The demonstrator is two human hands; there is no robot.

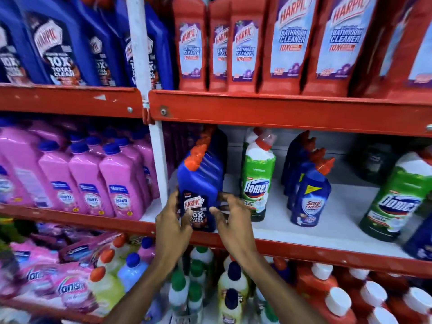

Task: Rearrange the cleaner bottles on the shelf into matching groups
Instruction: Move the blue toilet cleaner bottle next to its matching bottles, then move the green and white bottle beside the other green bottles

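A blue Harpic bottle (198,183) with an orange cap stands at the left end of the white middle shelf (304,225), with more blue Harpic bottles lined up behind it. My left hand (171,220) grips its lower left side. My right hand (230,213) touches its lower right side with curled fingers. To the right stand a green Domex bottle (257,181), a row of blue Sani Fresh bottles (308,195) and another green Domex bottle (397,202) at the shelf's right.
Red Harpic Bathroom Cleaner bottles (287,43) and large blue Harpic jugs (56,43) fill the top shelf. Pink bottles (88,183) stand left of the white post (159,164). Mixed bottles and pink Vanish packs (70,286) crowd the lower shelf.
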